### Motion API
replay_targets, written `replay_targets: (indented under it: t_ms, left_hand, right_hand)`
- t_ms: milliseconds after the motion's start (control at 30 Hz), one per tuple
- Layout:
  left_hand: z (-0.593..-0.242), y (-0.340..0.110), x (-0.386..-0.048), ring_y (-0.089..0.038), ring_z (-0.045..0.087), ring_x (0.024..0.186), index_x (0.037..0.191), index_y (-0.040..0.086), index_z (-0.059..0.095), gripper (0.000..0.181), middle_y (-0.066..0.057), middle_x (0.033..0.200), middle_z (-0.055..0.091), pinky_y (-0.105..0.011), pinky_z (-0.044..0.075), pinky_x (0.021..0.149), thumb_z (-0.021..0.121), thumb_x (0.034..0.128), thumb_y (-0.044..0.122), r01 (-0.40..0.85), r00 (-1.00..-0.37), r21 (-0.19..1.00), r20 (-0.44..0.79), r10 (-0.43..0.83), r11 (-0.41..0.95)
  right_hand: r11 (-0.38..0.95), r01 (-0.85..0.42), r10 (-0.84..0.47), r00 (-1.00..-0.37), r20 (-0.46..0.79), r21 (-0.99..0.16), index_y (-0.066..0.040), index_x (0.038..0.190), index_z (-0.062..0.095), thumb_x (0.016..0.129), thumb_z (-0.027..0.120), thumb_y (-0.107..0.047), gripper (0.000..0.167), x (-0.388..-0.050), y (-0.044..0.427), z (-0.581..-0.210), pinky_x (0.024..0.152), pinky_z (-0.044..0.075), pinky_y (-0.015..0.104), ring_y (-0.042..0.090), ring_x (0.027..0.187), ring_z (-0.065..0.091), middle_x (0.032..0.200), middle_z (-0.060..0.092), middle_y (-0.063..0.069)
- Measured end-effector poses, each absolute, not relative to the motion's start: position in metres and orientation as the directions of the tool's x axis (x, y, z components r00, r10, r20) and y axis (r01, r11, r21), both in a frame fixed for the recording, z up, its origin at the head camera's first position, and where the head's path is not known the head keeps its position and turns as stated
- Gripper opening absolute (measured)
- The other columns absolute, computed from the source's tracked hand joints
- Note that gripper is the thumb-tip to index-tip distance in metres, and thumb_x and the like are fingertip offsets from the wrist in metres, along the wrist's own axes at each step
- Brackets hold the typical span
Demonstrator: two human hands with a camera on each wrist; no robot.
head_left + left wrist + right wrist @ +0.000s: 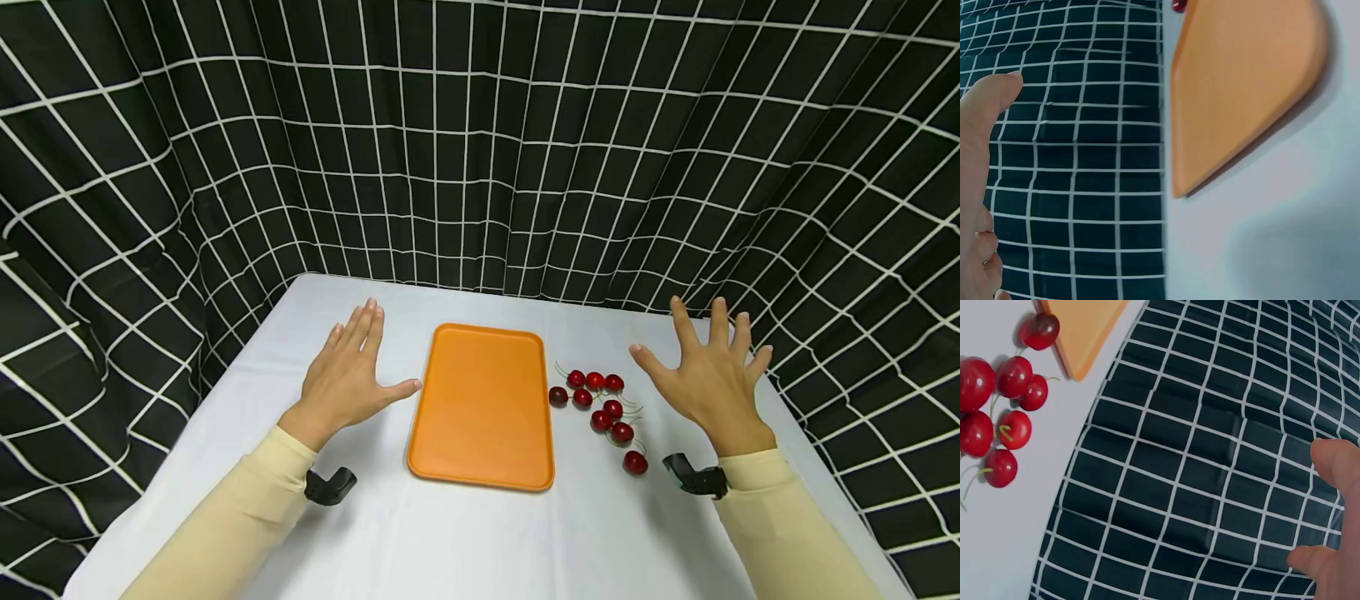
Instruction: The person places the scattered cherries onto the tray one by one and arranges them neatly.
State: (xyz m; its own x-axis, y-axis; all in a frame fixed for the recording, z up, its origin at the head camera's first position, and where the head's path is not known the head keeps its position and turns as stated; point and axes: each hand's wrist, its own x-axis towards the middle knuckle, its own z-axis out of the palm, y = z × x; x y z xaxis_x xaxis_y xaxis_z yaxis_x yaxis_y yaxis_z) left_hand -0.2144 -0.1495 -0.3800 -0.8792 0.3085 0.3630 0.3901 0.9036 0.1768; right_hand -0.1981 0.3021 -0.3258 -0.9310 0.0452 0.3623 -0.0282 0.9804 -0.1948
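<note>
An orange rectangular tray lies flat on the white table with nothing on it. Just right of it is a loose cluster of dark red cherries with thin stems; one darker cherry lies by the tray's right edge. My left hand hovers left of the tray, fingers straight, thumb pointing toward the tray's edge. To the right of the cherries, my right hand is held with its fingers spread. Both hands hold nothing. In the right wrist view several cherries show beside the tray's corner.
A white cloth covers the table. Black curtain with a white grid surrounds the back and both sides. Each wrist wears a small black camera, one on the left and one on the right.
</note>
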Motion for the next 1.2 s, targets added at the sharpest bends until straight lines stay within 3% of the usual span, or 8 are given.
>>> replay_targets:
  t_ms: [233,800,1200]
  left_hand:
    - [-0.409,-0.139,-0.201,-0.028,0.009,0.145,0.152,-0.002,0.015,0.116,-0.013,0.159,0.008,-0.046,0.009,0.116,0.044,0.0778,0.082,0.397,-0.899,0.209,0.286,0.333,0.894]
    - [-0.463,-0.123,-0.175,-0.027,0.017,0.143,0.151,-0.003,0.023,0.113,-0.015,0.157,0.019,-0.044,0.013,0.116,0.054,0.0770,0.078,0.405,-0.910,0.321,0.052,0.411,0.856]
    - [-0.479,-0.121,-0.175,-0.023,0.014,0.144,0.150,0.000,0.030,0.108,-0.010,0.157,0.021,-0.041,0.010,0.117,0.057,0.0770,0.076,0.419,-0.895,0.363,0.009,0.447,0.832]
  right_hand:
    - [0.980,-0.031,0.042,-0.931,0.362,-0.194,-0.017,0.156,0.018,0.086,0.046,-0.070,0.092,-0.196,0.303,-0.332,0.093,-0.009,0.081,0.055,0.136,-0.011,0.153,-0.002,0.033]
    - [0.981,-0.028,0.043,-0.934,0.353,-0.194,-0.013,0.153,0.026,0.087,0.046,-0.068,0.088,-0.190,0.305,-0.343,0.094,-0.003,0.081,0.057,0.136,-0.001,0.150,0.008,0.036]
    - [0.978,-0.039,0.031,-0.946,0.322,-0.207,-0.009,0.150,0.031,0.088,0.047,-0.066,0.086,-0.185,0.309,-0.357,0.094,0.004,0.081,0.059,0.133,0.005,0.148,0.012,0.038]
